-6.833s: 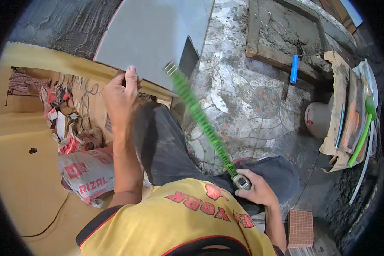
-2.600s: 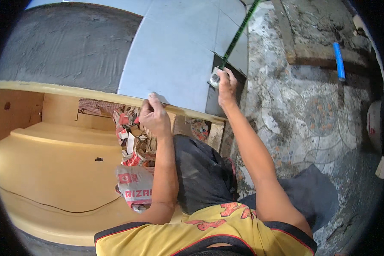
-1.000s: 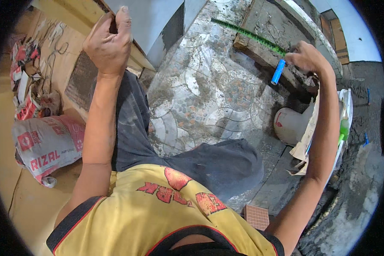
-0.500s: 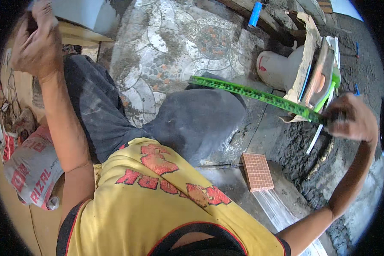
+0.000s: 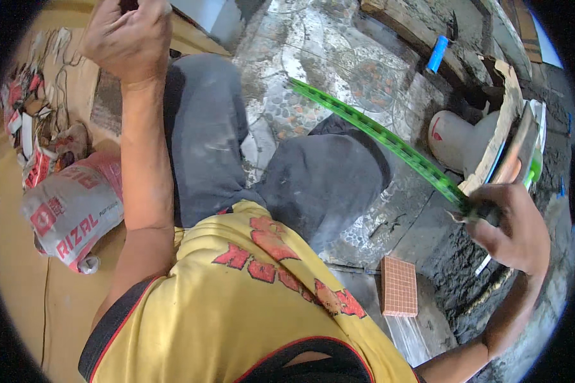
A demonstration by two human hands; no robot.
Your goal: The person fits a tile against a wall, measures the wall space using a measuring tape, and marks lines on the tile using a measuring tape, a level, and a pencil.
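Observation:
My right hand [image 5: 514,230] sits at the right edge, closed around the case of a tape measure. Its green blade [image 5: 377,134] is pulled out and runs up and to the left, above my right knee in grey trousers, ending over the patterned stone floor [image 5: 313,57]. My left hand [image 5: 128,38] is raised at the top left with its fingers curled into a fist, beside a yellow wooden edge. Whether it grips something small I cannot tell.
A grey cement bag [image 5: 76,204] lies on the yellow board [image 5: 19,268] at the left, with torn packaging behind it. A small orange tile [image 5: 399,286] lies near my right side. A white bucket [image 5: 453,137], stacked boards [image 5: 511,121] and a blue cylinder [image 5: 437,54] stand at the right.
My right hand swung the tape measure from the far tile edge round to my right side and down. The green blade stays extended. My left hand stays raised at the top left.

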